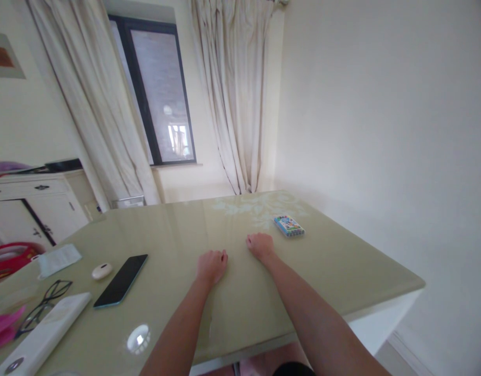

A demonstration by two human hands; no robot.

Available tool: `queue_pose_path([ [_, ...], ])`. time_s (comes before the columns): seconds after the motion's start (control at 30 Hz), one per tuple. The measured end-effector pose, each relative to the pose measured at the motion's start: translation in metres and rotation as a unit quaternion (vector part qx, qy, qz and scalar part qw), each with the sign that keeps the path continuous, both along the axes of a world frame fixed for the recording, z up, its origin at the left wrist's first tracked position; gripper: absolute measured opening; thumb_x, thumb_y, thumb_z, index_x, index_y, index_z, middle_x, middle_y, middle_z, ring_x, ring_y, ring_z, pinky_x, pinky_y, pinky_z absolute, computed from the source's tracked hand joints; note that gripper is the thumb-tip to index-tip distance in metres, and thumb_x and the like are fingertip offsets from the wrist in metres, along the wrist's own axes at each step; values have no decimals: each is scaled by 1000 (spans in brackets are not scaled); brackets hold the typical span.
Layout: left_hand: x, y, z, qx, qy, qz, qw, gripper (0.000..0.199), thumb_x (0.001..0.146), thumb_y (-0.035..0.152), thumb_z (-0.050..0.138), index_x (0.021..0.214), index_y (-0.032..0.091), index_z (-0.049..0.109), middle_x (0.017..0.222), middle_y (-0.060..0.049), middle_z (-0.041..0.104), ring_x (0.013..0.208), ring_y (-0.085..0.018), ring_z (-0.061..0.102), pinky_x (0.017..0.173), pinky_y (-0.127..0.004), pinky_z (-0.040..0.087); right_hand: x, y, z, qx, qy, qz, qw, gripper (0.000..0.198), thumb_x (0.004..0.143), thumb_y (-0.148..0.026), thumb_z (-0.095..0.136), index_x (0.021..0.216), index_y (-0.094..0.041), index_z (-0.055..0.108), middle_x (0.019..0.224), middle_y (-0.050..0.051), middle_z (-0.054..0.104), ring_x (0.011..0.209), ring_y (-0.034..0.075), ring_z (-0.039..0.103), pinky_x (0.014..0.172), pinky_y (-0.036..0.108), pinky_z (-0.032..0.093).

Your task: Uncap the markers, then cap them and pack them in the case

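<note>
My left hand (212, 265) rests on the tabletop in a loose fist, thumb side toward the middle, with nothing visible in it. To its right and a little farther off, my right hand (260, 245) also lies curled into a fist on the table. The two hands are apart from each other. Just beyond my right hand, to its right, lies a small flat pack (289, 225) with a colourful printed top and blue edges; the hand does not touch it. Left of my left hand lies a dark-screened smartphone (121, 281).
The pale green tabletop (166, 235) meets a white wall on the right. At left are a white earbud case (101, 271), a face mask (60, 260), eyeglasses (47, 303), a long white box (45, 334) and a pink item (5, 326). A red chair (13, 256) stands beyond the left edge.
</note>
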State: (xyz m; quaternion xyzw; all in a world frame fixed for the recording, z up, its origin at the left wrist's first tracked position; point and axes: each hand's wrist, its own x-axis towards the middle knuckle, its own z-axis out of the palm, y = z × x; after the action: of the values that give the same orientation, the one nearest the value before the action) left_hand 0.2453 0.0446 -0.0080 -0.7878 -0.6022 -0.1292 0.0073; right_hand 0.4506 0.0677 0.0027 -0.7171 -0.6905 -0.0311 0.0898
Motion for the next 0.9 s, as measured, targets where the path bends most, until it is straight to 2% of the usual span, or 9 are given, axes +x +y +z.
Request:
queue_pose_path([
  [0.13,-1,-1,2,36,-16,-50,998,53,105,36,32,83,20,77,88,-12,75,91,-27,70,93,-41,47,13,1,1,48,-16,-3,999,42,104,-32,40,104,-17,79,105,18,77,101,27,70,92,36,46],
  [0.2,-2,-1,3,58,-27,-70,995,42,103,31,35,92,20,74,99,-12,74,103,-27,67,99,-41,44,27,0,5,79,-22,-17,996,39,104,-32,41,107,-16,76,110,17,75,107,27,67,97,36,42],
  [0.3,-3,2,1,79,-42,-85,992,32,100,28,40,109,18,69,113,-14,71,114,-27,62,103,-41,42,54,-3,11,130,-27,-76,988,40,104,-34,39,119,-12,69,122,20,68,119,31,58,100,40,38],
  [0.4,-3,8,-7,87,-50,-100,990,39,98,30,43,130,17,61,134,-15,66,128,-27,57,113,-42,38,83,-8,13,162,-27,-137,977,42,103,-39,43,126,-11,64,130,23,63,122,34,54,100,43,37],
  [0.5,-3,14,-17,87,-53,-111,989,56,97,31,42,149,13,46,157,-17,49,146,-28,43,123,-45,28,108,-11,8,184,-25,-191,964,50,102,-48,47,133,-12,60,135,24,60,124,35,53,99,43,37],
  [0.6,-2,19,-25,79,-50,-113,989,64,98,35,39,157,11,35,165,-18,38,153,-27,35,126,-46,23,125,-9,-1,182,-14,-244,953,64,98,-60,53,140,-12,57,140,26,57,128,37,53,101,44,37],
  [0.7,-2,22,-30,70,-43,-114,990,69,99,40,38,160,9,29,168,-19,31,156,-28,28,127,-47,22,134,-6,-9,142,10,-275,951,73,93,-68,56,141,-12,58,132,28,63,124,39,59,99,46,39],
  [0.8,-2,25,-33,62,-34,-117,991,73,100,46,37,161,7,27,169,-20,27,158,-28,24,128,-46,21,138,-4,-11,110,30,-287,951,72,90,-74,54,134,-18,65,121,25,69,116,38,65,95,47,43],
  [0.9,-2,27,-36,60,-30,-117,991,77,101,51,35,162,5,24,170,-20,23,158,-29,22,128,-45,19,139,-3,-9,107,24,-287,952,69,89,-74,55,131,-20,67,122,23,69,116,37,65,94,46,44],
])
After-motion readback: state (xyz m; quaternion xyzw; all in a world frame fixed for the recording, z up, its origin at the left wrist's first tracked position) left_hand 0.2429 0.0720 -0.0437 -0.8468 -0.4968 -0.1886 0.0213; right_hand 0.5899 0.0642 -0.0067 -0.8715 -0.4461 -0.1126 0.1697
